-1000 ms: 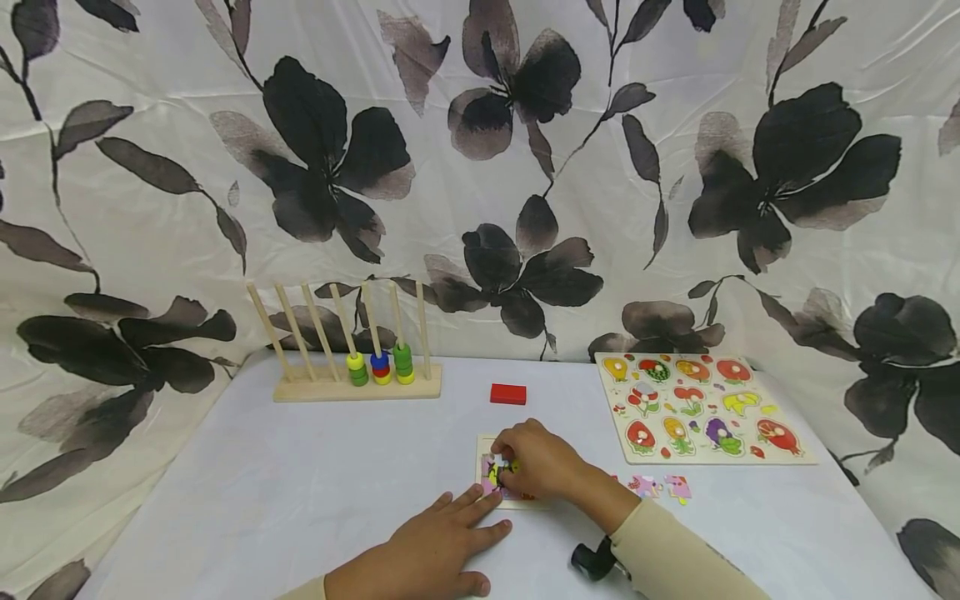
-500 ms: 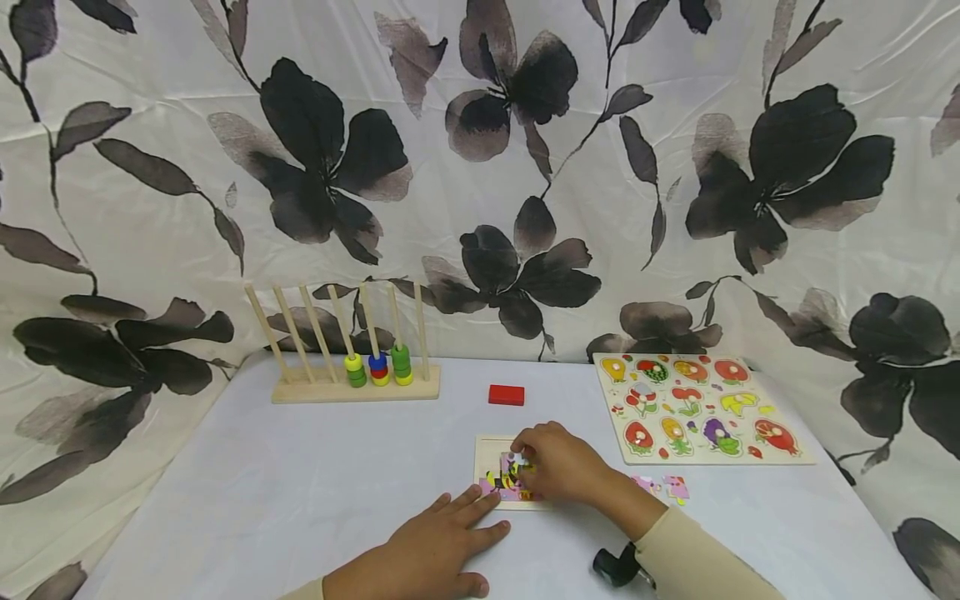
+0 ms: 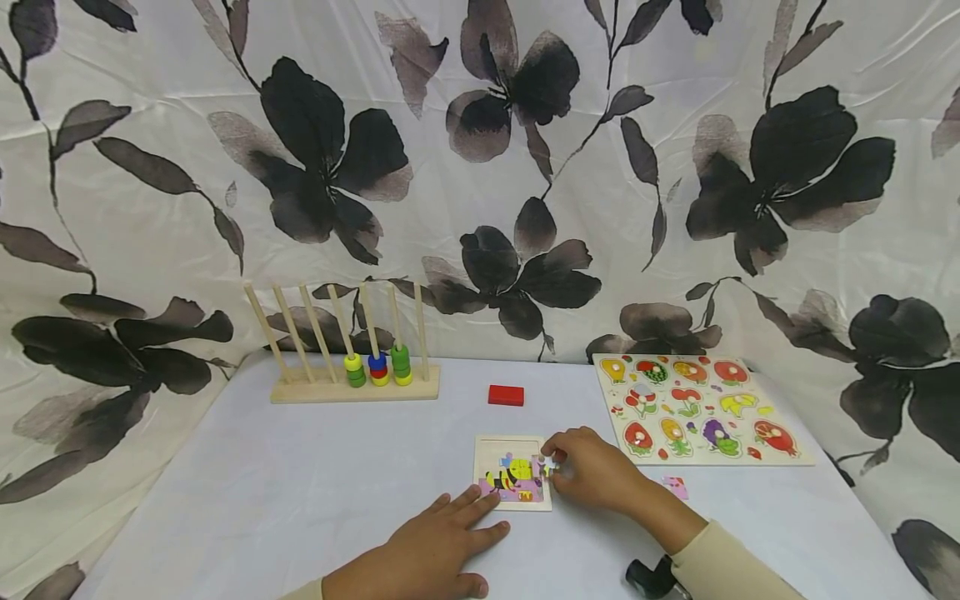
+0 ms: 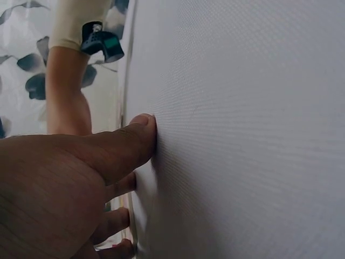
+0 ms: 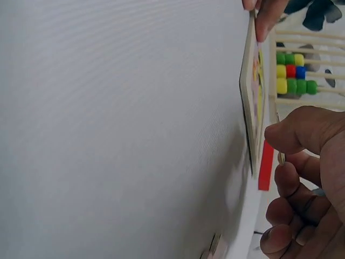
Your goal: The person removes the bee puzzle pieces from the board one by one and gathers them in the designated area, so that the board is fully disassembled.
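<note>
A small wooden jigsaw puzzle board [image 3: 487, 444] showing a bee lies on the table in front of me. My left hand [image 3: 431, 546] lies flat with its fingers spread, fingertips on the board's lower left corner. Just at the board's right edge my right hand [image 3: 600, 471] pinches a puzzle piece [image 3: 550, 467] between thumb and fingers. In the right wrist view that thin piece [image 5: 281, 158] shows edge-on, raised over the table. One loose pink puzzle piece [image 3: 676, 487] lies on the cloth right of the right forearm.
A red block [image 3: 506, 395] lies behind the board. At the back left stands a wooden bead abacus [image 3: 356, 392] with upright rods. A fruit peg puzzle [image 3: 701, 450] lies at the right. A black wrist camera [image 3: 651, 578] is attached at the right sleeve.
My right hand has moved from over the board rightward to its right edge, uncovering the bee picture. Fewer loose pieces show at the right. The left hand stays still.
</note>
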`<state>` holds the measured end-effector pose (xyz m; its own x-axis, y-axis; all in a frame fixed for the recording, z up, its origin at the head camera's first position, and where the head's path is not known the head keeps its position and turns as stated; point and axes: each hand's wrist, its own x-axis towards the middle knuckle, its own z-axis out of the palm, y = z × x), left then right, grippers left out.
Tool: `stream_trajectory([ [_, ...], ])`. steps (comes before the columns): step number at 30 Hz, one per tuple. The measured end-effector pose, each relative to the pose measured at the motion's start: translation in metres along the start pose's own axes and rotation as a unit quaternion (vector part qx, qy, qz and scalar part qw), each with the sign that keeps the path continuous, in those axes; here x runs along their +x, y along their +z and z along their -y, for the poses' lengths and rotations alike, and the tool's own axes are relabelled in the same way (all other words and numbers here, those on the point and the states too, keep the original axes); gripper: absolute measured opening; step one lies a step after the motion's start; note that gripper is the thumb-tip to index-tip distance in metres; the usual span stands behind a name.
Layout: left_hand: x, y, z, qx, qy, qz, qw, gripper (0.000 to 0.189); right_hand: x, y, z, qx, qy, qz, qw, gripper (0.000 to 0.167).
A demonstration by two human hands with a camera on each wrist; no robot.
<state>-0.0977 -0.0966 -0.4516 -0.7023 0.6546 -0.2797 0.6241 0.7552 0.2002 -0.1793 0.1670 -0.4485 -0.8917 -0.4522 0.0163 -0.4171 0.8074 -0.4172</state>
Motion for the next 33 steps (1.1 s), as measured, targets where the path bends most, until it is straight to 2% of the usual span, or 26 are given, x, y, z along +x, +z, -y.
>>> stream_trajectory([
  [10,0.003,0.001,-0.001,0.004,-0.006,0.003,1.0,0.071,-0.015,-0.008,-0.013,-0.006,0.009,-0.003,0.9999,0.029],
  [19,0.0,0.001,-0.001,0.002,0.001,-0.007,1.0,0.071,-0.028,-0.018,-0.022,0.006,0.037,0.002,0.9993,0.029],
  [33,0.0,0.001,-0.001,0.005,0.003,-0.01,0.9999,0.071,-0.048,-0.027,-0.04,0.009,0.027,0.005,0.9996,0.029],
])
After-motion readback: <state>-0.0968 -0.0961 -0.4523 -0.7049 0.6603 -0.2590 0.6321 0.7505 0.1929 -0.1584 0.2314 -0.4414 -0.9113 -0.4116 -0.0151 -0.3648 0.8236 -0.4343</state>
